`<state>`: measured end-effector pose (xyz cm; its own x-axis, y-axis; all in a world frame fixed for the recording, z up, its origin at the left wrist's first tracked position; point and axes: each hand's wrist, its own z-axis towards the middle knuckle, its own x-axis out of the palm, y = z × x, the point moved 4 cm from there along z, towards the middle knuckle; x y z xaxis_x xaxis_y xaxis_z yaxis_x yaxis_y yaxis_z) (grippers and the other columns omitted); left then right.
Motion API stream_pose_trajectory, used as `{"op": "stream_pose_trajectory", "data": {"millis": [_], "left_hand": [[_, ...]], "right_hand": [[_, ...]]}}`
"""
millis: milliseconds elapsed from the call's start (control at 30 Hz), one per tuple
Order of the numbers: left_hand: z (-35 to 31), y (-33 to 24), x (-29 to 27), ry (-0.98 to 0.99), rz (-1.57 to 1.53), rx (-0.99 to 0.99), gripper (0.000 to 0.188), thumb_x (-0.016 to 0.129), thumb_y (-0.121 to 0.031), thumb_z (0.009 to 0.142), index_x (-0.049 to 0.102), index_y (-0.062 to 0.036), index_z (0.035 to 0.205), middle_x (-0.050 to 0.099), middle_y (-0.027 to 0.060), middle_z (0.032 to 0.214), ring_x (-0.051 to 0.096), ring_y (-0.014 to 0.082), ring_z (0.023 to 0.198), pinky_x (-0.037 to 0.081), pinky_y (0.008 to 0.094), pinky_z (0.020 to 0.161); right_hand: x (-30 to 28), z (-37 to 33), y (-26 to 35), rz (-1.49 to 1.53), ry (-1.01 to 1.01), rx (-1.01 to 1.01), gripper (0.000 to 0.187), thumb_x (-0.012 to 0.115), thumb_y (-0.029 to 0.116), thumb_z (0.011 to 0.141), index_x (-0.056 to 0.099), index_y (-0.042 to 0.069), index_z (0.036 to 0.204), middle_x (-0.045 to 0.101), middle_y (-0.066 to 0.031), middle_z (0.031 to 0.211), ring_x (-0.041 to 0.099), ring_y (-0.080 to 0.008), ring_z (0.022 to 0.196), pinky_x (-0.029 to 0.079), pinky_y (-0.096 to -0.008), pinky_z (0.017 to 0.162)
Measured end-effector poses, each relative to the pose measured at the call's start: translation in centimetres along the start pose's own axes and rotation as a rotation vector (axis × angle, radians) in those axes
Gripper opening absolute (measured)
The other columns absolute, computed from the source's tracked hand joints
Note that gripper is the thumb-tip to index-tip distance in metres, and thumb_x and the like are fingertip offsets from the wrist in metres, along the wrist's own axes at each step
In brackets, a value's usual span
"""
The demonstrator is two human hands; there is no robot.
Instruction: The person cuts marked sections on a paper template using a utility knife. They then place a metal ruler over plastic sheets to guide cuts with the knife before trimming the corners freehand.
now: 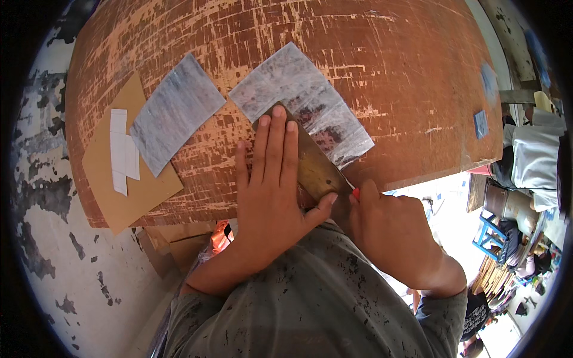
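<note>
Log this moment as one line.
left hand: flat on brown plate | right hand: holding red tool at plate's edge | plate: overlaps grey sheet | further left: second grey sheet, tan card

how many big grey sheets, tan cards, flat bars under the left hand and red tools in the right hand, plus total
Big grey sheets: 2
Tan card: 1
Flat bar under left hand: 1
Red tool in right hand: 1
Total: 5

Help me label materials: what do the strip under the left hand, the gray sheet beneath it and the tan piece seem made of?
Strip: dull metal or wood; its worn, brownish face leaves it open.
Gray sheet: likely glossy plastic, given glints and wrinkles.
Tan piece: probably matte cardboard; evenly coloured.
</note>
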<state>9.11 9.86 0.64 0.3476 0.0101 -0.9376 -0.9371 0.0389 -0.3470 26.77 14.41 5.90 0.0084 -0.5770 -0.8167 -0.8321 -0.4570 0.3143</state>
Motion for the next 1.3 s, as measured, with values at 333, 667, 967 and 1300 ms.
{"op": "stream_pose_trajectory", "data": {"millis": [333, 667, 967, 1300], "left_hand": [[-0.1, 0.2, 0.0, -0.014, -0.025, 0.018, 0.116, 0.074, -0.06, 0.09, 0.025, 0.0071, 0.171, 0.021, 0.0276, 0.181, 0.018, 0.0434, 0.169, 0.012, 0.0661, 0.133], [-0.1, 0.2, 0.0, -0.003, -0.055, 0.015, 0.116, 0.072, -0.061, 0.09, 0.023, 0.0063, 0.171, 0.021, 0.0271, 0.181, 0.018, 0.0436, 0.169, 0.011, 0.0658, 0.133], [0.0, 0.2, 0.1, -0.017, -0.05, 0.011, 0.115, 0.075, -0.06, 0.087, 0.031, 0.0072, 0.169, 0.024, 0.0259, 0.18, 0.02, 0.0411, 0.169, 0.013, 0.0657, 0.133], [0.0, 0.1, 0.0, -0.004, -0.013, 0.002, 0.119, 0.076, -0.062, 0.087, 0.026, 0.0057, 0.171, 0.022, 0.0257, 0.181, 0.019, 0.0412, 0.169, 0.009, 0.0679, 0.132]], "right_hand": [[-0.9, -1.9, -0.6, -0.033, -0.054, -0.069, 0.028, 0.059, 0.025, 0.111, 0.059, 0.002, 0.096, 0.067, -0.0124, 0.058, 0.071, -0.0327, 0.051, 0.054, -0.0419, 0.049], [-0.8, 1.5, 0.2, 0.098, -0.234, -0.119, 0.019, 0.065, 0.018, 0.106, 0.062, 0.0, 0.101, 0.068, -0.0217, 0.069, 0.069, -0.0438, 0.061, 0.054, -0.0538, 0.058], [-0.7, 2.4, 0.6, 0.041, -0.214, -0.165, 0.026, 0.062, 0.021, 0.108, 0.059, -0.003, 0.1, 0.068, -0.0207, 0.064, 0.073, -0.0417, 0.062, 0.057, -0.0505, 0.058], [0.8, -1.6, -1.3, -0.049, 0.018, -0.023, 0.027, 0.059, 0.024, 0.109, 0.057, 0.001, 0.095, 0.067, -0.014, 0.059, 0.073, -0.0326, 0.054, 0.055, -0.0444, 0.051]]}}
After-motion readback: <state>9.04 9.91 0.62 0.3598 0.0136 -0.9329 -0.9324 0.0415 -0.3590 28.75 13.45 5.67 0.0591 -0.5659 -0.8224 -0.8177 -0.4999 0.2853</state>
